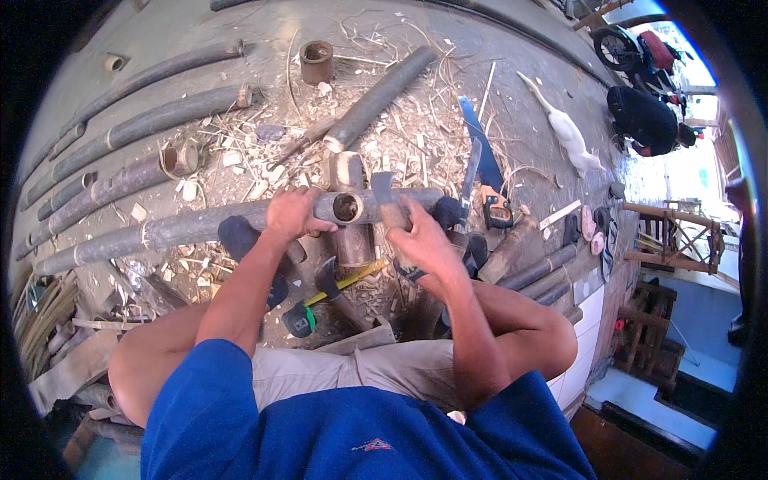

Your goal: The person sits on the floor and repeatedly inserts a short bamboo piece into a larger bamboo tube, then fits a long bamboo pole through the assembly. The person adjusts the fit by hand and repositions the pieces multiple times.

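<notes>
A long grey bamboo pole (192, 224) lies crosswise in front of me, with a round hole (347, 207) cut through its upper side. Just left of that hole, my left hand (293, 212) grips the pole from above, thumb toward the opening. My right hand (422, 236) is closed around the wooden handle of a broad, short-bladed knife (382, 188), right of the hole. Its dark blade points away from me and overlaps the pole; whether it touches cannot be told. Beneath the pole lies a thicker bamboo piece (354, 244), running away from me.
Wood chips and shavings (248, 152) litter the floor. A blue-bladed handsaw (484, 160) lies right, a tape measure (299, 321) and a second blade (326, 276) near my legs. More bamboo poles (136, 132) lie left. A white cat (566, 128) and a crouching person (644, 120) are farther right.
</notes>
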Demonstrator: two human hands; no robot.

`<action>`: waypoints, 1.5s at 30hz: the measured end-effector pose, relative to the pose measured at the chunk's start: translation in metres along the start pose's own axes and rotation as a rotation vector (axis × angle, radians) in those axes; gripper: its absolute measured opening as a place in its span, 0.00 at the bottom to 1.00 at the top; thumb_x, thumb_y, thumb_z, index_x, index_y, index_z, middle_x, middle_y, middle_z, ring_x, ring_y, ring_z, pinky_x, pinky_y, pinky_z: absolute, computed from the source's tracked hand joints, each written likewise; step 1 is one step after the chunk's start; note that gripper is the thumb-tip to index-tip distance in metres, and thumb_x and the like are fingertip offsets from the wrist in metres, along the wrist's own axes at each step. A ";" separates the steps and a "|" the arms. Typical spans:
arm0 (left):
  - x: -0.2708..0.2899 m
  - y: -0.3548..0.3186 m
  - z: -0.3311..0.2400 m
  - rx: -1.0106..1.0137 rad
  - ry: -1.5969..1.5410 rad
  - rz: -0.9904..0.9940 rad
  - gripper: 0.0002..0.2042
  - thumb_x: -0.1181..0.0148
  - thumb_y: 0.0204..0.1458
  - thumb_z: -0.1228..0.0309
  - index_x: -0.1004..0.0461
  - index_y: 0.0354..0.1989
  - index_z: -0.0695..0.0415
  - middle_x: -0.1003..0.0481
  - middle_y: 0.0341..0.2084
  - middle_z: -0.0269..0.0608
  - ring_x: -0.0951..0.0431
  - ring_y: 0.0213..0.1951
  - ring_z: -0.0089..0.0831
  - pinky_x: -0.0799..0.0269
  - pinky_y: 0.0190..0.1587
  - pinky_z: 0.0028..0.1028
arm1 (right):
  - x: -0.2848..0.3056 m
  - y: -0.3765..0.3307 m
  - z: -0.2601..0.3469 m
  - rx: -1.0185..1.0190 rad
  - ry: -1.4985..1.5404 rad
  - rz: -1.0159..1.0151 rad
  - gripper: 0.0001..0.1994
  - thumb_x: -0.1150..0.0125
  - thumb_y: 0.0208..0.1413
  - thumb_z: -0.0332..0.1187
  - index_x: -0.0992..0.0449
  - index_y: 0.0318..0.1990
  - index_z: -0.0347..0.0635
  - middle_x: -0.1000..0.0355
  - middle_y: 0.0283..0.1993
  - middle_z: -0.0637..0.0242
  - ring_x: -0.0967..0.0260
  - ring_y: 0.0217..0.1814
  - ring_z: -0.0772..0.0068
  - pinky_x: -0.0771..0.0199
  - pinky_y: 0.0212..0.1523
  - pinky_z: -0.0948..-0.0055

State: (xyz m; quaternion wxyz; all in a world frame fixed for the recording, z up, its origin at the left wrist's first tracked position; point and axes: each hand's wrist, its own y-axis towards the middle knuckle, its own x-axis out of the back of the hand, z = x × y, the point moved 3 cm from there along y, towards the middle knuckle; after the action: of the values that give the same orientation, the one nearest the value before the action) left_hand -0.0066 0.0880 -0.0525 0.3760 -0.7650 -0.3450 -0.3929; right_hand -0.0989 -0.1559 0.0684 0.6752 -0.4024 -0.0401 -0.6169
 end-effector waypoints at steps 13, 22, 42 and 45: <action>0.123 0.064 -0.100 -0.062 -1.308 -0.227 0.40 0.70 0.68 0.35 0.20 0.41 0.61 0.27 0.18 0.39 0.25 0.25 0.31 0.30 0.29 0.33 | 0.093 0.100 0.150 0.489 0.387 0.058 0.24 0.35 0.61 0.55 0.19 0.41 0.37 0.23 0.29 0.67 0.24 0.31 0.78 0.24 0.27 0.75; 0.056 0.072 -0.077 0.541 -1.653 -0.385 0.43 0.80 0.66 0.31 0.27 0.33 0.60 0.32 0.17 0.33 0.33 0.16 0.24 0.36 0.18 0.30 | -0.044 0.195 0.117 0.359 0.668 0.040 0.19 0.30 0.52 0.43 0.21 0.40 0.33 0.23 0.31 0.62 0.27 0.34 0.73 0.25 0.37 0.70; -0.027 0.096 -0.064 0.511 -1.719 -0.179 0.42 0.76 0.64 0.28 0.30 0.26 0.57 0.32 0.16 0.37 0.31 0.17 0.27 0.32 0.21 0.30 | -0.077 0.249 0.043 -0.067 0.531 0.223 0.20 0.30 0.53 0.42 0.19 0.41 0.31 0.23 0.35 0.56 0.26 0.32 0.65 0.25 0.31 0.56; -0.023 0.098 -0.072 0.398 -1.670 -0.084 0.42 0.72 0.64 0.28 0.30 0.25 0.58 0.32 0.16 0.37 0.31 0.16 0.28 0.32 0.21 0.29 | -0.058 0.234 0.036 -0.015 0.653 0.177 0.13 0.32 0.57 0.39 0.21 0.41 0.37 0.25 0.34 0.63 0.29 0.33 0.71 0.26 0.32 0.64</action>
State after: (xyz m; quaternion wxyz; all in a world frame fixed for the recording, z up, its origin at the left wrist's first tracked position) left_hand 0.0393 -0.0251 -0.0728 0.1112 -0.7100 -0.5992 0.3530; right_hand 0.1062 -0.1080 -0.0547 0.7005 -0.1902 0.2180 -0.6523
